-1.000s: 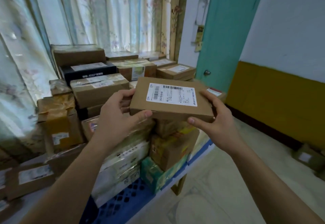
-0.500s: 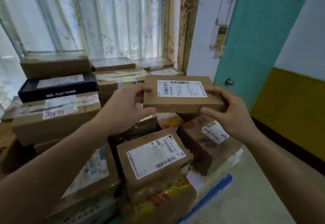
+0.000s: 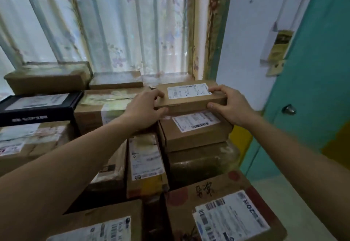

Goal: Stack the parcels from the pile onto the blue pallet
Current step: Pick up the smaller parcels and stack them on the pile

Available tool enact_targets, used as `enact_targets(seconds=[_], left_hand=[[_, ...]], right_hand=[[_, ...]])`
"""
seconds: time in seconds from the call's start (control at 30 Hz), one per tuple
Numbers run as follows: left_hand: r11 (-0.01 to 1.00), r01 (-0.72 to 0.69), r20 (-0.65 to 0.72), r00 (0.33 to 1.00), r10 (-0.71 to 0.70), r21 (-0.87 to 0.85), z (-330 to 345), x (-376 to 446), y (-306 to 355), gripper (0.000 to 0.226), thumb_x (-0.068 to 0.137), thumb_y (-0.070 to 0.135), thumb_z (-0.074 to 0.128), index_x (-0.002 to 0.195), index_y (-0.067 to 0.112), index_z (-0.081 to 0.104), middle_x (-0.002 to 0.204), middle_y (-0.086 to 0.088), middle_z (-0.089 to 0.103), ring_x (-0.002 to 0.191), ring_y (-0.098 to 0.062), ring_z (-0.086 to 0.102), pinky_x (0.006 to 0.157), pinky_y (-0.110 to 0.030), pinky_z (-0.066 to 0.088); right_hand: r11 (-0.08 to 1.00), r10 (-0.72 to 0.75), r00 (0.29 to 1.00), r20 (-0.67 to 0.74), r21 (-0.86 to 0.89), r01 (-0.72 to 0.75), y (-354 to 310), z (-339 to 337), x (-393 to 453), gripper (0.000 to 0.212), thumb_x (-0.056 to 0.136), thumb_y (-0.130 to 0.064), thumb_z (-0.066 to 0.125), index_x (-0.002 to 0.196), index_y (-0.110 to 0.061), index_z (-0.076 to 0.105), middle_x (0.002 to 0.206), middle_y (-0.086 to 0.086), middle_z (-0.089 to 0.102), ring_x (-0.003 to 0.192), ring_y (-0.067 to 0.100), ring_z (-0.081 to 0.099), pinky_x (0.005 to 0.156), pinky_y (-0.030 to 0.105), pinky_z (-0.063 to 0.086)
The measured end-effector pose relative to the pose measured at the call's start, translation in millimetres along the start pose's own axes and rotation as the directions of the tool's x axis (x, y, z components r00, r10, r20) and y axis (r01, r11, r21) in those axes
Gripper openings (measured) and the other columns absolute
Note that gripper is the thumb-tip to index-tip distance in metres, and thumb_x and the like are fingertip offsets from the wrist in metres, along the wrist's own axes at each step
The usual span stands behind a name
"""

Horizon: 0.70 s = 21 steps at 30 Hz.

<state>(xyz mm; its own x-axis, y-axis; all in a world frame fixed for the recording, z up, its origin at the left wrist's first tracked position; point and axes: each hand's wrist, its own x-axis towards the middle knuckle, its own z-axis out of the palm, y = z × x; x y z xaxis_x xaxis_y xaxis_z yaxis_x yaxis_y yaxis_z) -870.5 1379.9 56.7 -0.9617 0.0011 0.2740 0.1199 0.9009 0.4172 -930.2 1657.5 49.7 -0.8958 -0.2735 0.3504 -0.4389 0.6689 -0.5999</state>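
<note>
Both hands, the left hand (image 3: 145,108) and the right hand (image 3: 230,105), grip the ends of a flat labelled parcel (image 3: 191,97). It sits on top of another labelled box (image 3: 195,130), near the curtain (image 3: 117,28). If it lies off-centre, I think it may slide off toward the door (image 3: 312,98) after release.

Daylight comes through a sheer floral curtain (image 3: 117,28) across the window, with a darker patterned drape (image 3: 206,28) at its right edge. Beside it stands a pale white wall (image 3: 246,32), then a teal door (image 3: 318,89) with a round metal knob (image 3: 288,109).
</note>
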Motion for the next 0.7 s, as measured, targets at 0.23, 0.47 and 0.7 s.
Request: enact_targets(seconds=[0.23,0.47,0.7], left_hand=[[0.977,0.084,-0.048,0.996,-0.076,0.197,19.7,18.7,-7.5,0.048,0.093,0.045,0.067,0.136,0.03,0.054,0.127,-0.001,0.061,0.117,-0.025,0.055,0.096,-0.046,0.049],[0.962,0.085,-0.038,0.996,-0.078,0.26,20.5,28.7,-7.1,0.046,0.096,0.044,0.061,0.138,0.027,0.054,0.134,-0.004,0.056,0.121,-0.029,0.053,0.099,-0.049,0.048],[0.957,0.07,-0.006,0.997,-0.071,0.28,1.7,15.0,-10.6,0.059,0.097,0.048,0.056,0.149,0.022,0.045,0.144,-0.01,0.049,0.131,-0.032,0.047,0.104,-0.052,0.046]], right_hand=[[1.0,0.013,0.993,0.117,0.016,-0.015,25.0,26.0,47.1,0.049,0.092,-0.026,0.076,0.137,-0.029,0.058,0.144,0.003,0.056,0.124,0.023,0.054,0.094,0.027,0.038],[0.999,0.008,0.989,0.15,-0.047,-0.001,30.4,31.3,60.6,0.05,0.093,-0.033,0.074,0.14,-0.029,0.057,0.145,0.007,0.052,0.127,0.024,0.051,0.097,0.029,0.038],[0.986,-0.005,0.987,0.159,-0.166,0.032,14.0,30.7,53.1,0.058,0.093,-0.041,0.07,0.146,-0.03,0.052,0.16,0.011,0.035,0.146,0.033,0.036,0.118,0.044,0.032]])
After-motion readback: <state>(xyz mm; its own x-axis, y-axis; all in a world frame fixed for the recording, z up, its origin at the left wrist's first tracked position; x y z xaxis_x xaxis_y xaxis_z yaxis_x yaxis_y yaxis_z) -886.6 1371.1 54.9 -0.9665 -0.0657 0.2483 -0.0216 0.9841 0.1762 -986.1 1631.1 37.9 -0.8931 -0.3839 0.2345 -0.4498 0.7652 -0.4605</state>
